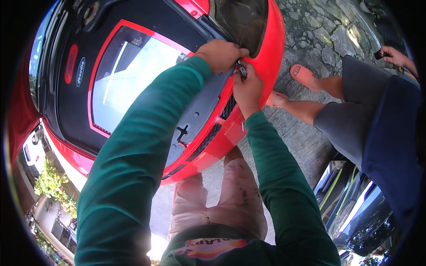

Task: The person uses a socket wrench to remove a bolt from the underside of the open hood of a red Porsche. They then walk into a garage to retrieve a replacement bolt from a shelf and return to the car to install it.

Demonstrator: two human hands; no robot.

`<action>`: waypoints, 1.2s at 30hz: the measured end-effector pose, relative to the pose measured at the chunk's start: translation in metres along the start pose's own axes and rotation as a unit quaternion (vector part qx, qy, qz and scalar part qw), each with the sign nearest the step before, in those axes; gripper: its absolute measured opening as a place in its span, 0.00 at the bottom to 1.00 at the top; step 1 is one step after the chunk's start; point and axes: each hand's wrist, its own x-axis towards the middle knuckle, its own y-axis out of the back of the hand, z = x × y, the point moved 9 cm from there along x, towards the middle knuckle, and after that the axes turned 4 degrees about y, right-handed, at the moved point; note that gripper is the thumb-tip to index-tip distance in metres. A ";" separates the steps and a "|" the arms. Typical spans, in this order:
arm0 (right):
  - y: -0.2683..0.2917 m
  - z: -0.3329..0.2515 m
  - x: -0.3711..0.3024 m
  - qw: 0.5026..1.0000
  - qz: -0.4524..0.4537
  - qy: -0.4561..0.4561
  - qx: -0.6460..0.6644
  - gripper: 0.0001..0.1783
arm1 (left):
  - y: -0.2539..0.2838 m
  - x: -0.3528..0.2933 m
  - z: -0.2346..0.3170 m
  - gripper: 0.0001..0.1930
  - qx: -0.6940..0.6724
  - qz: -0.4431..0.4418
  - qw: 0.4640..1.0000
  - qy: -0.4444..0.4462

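Both hands up at the front edge of the red car – working at the gap where the grey plastic trim panel [202, 104] meets the red bumper [266, 57], just below the dark headlight [242, 20].

Left hand [220, 55] – closed, knuckles up, pressing down on the top corner of the trim right by the headlight. Can't tell if it's pinching anything underneath.

Right hand [248, 88] – fingers curled shut around a small dark metal piece [242, 71], prob a clip or fastener, too small to say which. Piece sits between the two hands, touching the bumper edge. Hands touching or nearly so.

Step, as I read it: seating or freeing that fastener at the trim corner. Left steadies the panel, right does the fine work.

Next move needs – panel kept flush w/ left so the hole stays lined up, right keeping the piece square to the seam, small controlled force only. Slip risk: piece drops behind the black grille [213, 128].

Hood is up, windscreen [133, 80] beyond. Another person stands to the right in sandals on the stone paving [319, 35], well apart from the work.
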 end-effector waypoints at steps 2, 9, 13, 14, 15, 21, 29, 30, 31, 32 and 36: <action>0.003 -0.007 0.001 0.999 0.028 0.025 -0.013 0.17 | 0.002 0.006 -0.002 0.24 -0.002 0.000 1.000 -0.008; 0.001 -0.001 -0.003 0.997 0.062 0.026 -0.029 0.15 | -0.002 0.009 -0.004 0.23 0.037 0.019 0.998 -0.053; -0.001 -0.005 -0.001 0.998 0.048 -0.012 -0.027 0.16 | -0.006 0.016 -0.003 0.22 0.079 0.031 0.992 -0.093; -0.003 -0.004 -0.001 0.998 0.037 -0.034 -0.026 0.16 | -0.006 0.018 -0.002 0.22 0.095 0.030 0.990 -0.103; -0.003 -0.007 -0.001 0.998 0.045 -0.023 -0.038 0.16 | -0.003 0.017 -0.003 0.21 0.094 0.023 0.989 -0.112; -0.012 -0.021 0.007 0.990 0.051 0.014 -0.133 0.16 | -0.002 0.009 -0.011 0.20 0.081 0.040 0.988 -0.129; -0.027 -0.024 -0.010 0.965 -0.011 0.029 -0.261 0.27 | -0.007 0.010 -0.011 0.19 0.073 0.053 0.988 -0.121; -0.029 -0.027 -0.013 0.961 -0.020 0.029 -0.274 0.28 | -0.006 0.009 -0.013 0.18 0.062 0.053 0.991 -0.106; -0.031 -0.030 -0.017 0.957 -0.028 0.029 -0.287 0.29 | -0.004 0.009 -0.016 0.18 0.051 0.053 0.993 -0.090; -0.032 -0.032 -0.018 0.953 -0.037 0.029 -0.300 0.30 | -0.002 0.008 -0.017 0.18 0.040 0.052 0.995 -0.075; -0.028 -0.026 -0.015 0.967 -0.042 0.014 -0.250 0.30 | -0.004 0.010 -0.010 0.18 -0.011 0.060 0.997 -0.053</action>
